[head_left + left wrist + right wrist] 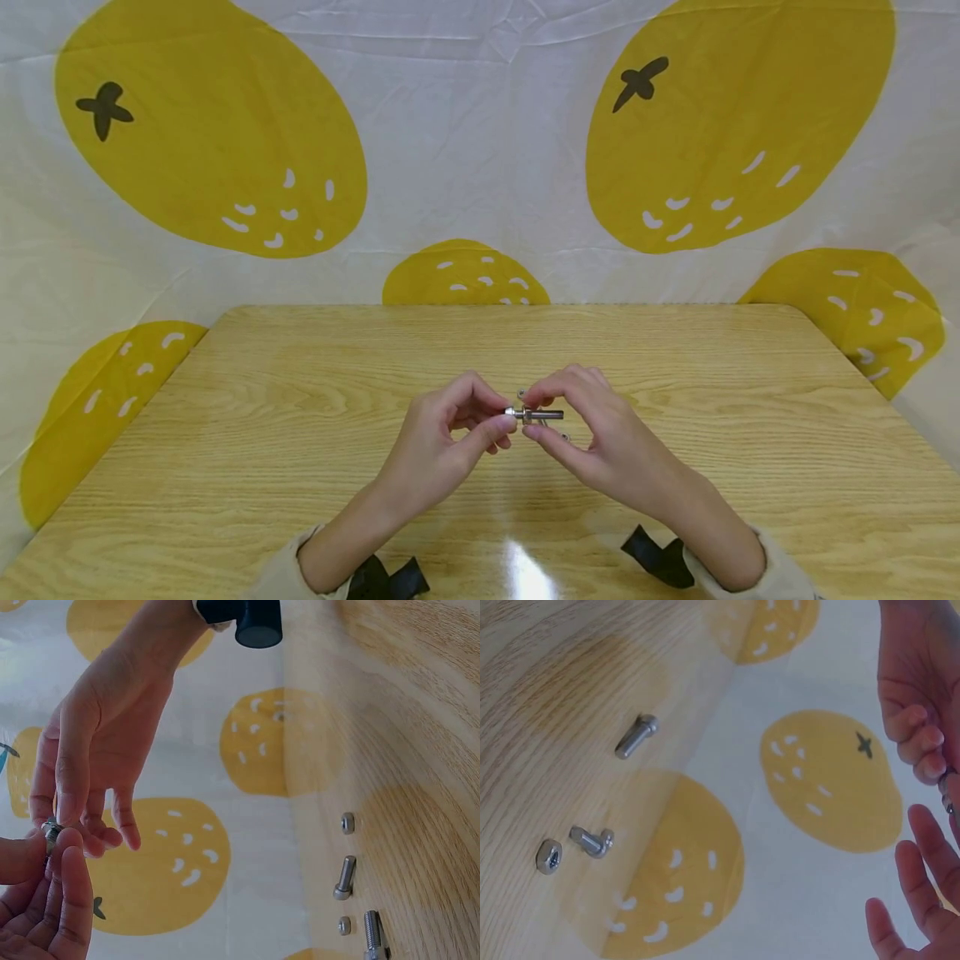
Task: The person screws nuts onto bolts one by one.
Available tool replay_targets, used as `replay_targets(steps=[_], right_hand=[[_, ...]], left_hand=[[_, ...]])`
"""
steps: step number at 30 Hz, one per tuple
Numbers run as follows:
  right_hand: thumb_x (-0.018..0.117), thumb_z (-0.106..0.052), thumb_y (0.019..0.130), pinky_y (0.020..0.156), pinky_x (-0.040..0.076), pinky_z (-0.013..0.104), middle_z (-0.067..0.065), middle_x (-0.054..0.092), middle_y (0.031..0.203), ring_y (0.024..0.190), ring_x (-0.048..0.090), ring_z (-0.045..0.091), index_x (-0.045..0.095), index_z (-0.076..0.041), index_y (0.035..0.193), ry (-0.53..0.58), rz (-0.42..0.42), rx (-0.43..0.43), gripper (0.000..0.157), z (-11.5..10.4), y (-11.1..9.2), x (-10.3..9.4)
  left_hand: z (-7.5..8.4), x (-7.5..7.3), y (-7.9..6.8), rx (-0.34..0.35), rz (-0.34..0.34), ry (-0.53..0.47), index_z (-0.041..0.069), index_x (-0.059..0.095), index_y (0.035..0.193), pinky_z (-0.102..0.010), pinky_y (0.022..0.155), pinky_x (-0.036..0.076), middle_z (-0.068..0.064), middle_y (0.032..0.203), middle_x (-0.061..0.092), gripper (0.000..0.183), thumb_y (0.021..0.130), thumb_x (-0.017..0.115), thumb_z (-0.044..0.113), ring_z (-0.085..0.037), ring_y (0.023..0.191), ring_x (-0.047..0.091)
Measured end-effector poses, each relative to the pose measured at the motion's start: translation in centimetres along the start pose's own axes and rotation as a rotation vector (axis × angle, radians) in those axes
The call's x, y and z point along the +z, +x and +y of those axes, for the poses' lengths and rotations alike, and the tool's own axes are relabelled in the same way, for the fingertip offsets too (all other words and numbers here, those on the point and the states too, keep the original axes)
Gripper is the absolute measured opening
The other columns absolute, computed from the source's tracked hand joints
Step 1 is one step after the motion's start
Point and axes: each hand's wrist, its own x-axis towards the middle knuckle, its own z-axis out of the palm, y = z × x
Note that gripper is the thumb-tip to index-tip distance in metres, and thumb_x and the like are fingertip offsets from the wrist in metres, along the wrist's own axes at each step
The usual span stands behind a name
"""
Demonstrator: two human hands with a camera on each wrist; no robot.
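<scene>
In the head view a silver bolt [553, 414] lies level between the two hands, above the table. My left hand [442, 450] pinches its left end between thumb and index finger. With thumb and index finger, my right hand [603, 429] pinches what looks like a small nut [527, 415] around the bolt's middle. The bolt's bare end points right, past the right fingertips. Fingers hide most of these pieces in both wrist views. On the table below lie loose bolts [346, 877] and nuts [348, 823], mostly covered by the hands in the head view.
The wooden table [300, 358] reaches back to a white cloth [480, 150] printed with yellow fruit. In the right wrist view, a loose bolt [636, 736] lies apart from another bolt [591, 841] and a hex nut [550, 856]. Black straps [660, 558] hang at the sleeves.
</scene>
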Motion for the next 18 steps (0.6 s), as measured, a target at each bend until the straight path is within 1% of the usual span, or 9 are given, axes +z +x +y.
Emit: replay_targets(steps=[4, 9, 18], right_hand=[[0.07, -0.006, 0.082, 0.084, 0.041, 0.026, -0.005, 0.061, 0.099, 0.094, 0.052, 0.008, 0.059, -0.012, 0.105, 0.003, 0.017, -0.043, 0.026, 0.12, 0.08, 0.06], [0.069, -0.007, 0.083, 0.083, 0.041, 0.026, -0.006, 0.06, 0.098, 0.094, 0.052, 0.008, 0.06, -0.013, 0.104, 0.002, 0.011, -0.032, 0.023, 0.02, 0.07, 0.0], [0.067, -0.009, 0.084, 0.085, 0.039, 0.026, -0.008, 0.06, 0.096, 0.094, 0.051, 0.007, 0.061, -0.015, 0.102, -0.008, -0.001, -0.025, 0.02, 0.05, 0.04, -0.01]], left_hand=[[0.0, 0.0, -0.02, -0.001, -0.004, 0.002, 0.003, 0.059, 0.092, -0.028, 0.058, 0.056, -0.009, 0.082, 0.068, 0.009, 0.089, 0.063, 0.01, -0.008, 0.065, 0.064], [0.02, 0.01, 0.01, 0.001, -0.004, 0.002, 0.003, 0.058, 0.092, -0.028, 0.058, 0.056, -0.009, 0.081, 0.068, 0.009, 0.088, 0.063, 0.01, -0.008, 0.065, 0.064], [0.03, 0.03, -0.03, 0.005, -0.005, 0.002, 0.003, 0.059, 0.091, -0.028, 0.057, 0.055, -0.009, 0.08, 0.069, 0.008, 0.088, 0.063, 0.009, -0.007, 0.063, 0.063]])
